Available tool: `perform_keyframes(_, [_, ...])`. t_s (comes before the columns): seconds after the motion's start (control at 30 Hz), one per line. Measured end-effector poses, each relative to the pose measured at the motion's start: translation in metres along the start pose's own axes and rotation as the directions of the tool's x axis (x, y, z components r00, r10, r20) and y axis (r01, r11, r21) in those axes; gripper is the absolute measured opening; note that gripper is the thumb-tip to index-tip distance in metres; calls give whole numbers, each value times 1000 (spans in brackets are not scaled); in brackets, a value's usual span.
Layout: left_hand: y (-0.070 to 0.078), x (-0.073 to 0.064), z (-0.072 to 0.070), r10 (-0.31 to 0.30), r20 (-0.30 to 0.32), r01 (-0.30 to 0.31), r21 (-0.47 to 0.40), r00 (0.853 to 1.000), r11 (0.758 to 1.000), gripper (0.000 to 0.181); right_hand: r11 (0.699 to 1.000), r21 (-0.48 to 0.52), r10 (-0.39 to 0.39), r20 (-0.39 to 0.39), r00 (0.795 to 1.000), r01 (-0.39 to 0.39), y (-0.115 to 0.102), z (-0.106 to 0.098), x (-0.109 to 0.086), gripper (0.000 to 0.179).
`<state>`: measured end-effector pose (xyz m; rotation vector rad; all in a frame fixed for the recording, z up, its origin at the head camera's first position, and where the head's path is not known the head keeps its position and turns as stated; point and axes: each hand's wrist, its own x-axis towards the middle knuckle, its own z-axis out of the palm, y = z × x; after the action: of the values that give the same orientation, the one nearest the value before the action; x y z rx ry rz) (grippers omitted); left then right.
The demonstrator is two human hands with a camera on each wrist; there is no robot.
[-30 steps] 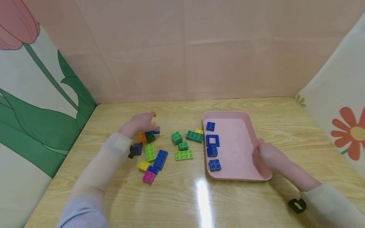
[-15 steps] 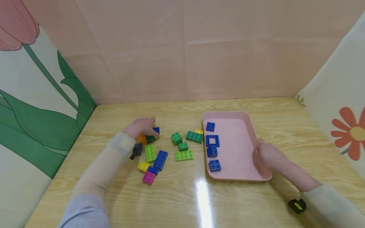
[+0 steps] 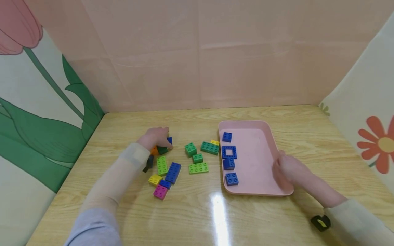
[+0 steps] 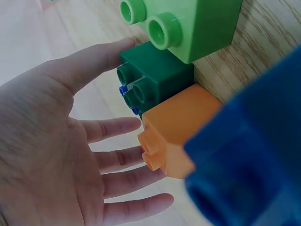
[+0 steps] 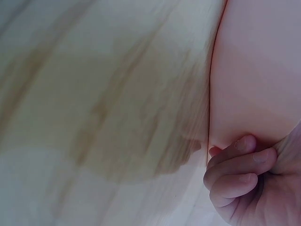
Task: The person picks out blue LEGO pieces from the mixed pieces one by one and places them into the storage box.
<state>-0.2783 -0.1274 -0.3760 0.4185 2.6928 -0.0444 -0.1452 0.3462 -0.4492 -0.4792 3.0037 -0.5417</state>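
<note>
Left hand [image 3: 155,137] was by dark green block [image 4: 164,70], orange block [image 4: 181,113]; fingers apart. Right hand [image 3: 292,168] had fingers clamped on pink tray [image 3: 253,155].

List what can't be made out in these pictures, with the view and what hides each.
Head view: part of the far blue block, covered by the left hand.
Head view: part of the orange block, behind the left hand.
Left wrist view: the near blue block, blurred and cut off by the right edge.
Right wrist view: most of the pink tray, cut off by the top and right edges.
</note>
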Motion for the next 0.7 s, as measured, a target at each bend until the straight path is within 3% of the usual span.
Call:
perform_keyframes(0.13, [1, 1, 0, -9, 6, 9, -8, 1000, 1000, 77, 993, -77, 91, -22, 996, -93, -26, 1, 0, 12])
perform_keyframes(0.2, [1, 1, -1, -13, 9, 13, -10, 1000, 1000, 76, 993, -65, 92, -20, 996, -93, -33, -4, -3, 10])
perform_keyframes(0.43, [5, 1, -3, -17, 15, 17, 1, 1000, 1000, 72, 996, -38, 79, -19, 997, -80, -30, -6, -4, 12])
perform_keyframes(0.7, [5, 3, -5, 4, 13, -4, 3, 1000, 1000, 52, 994, -43, 99, -20, 995, -100, -33, -7, -4, 12])
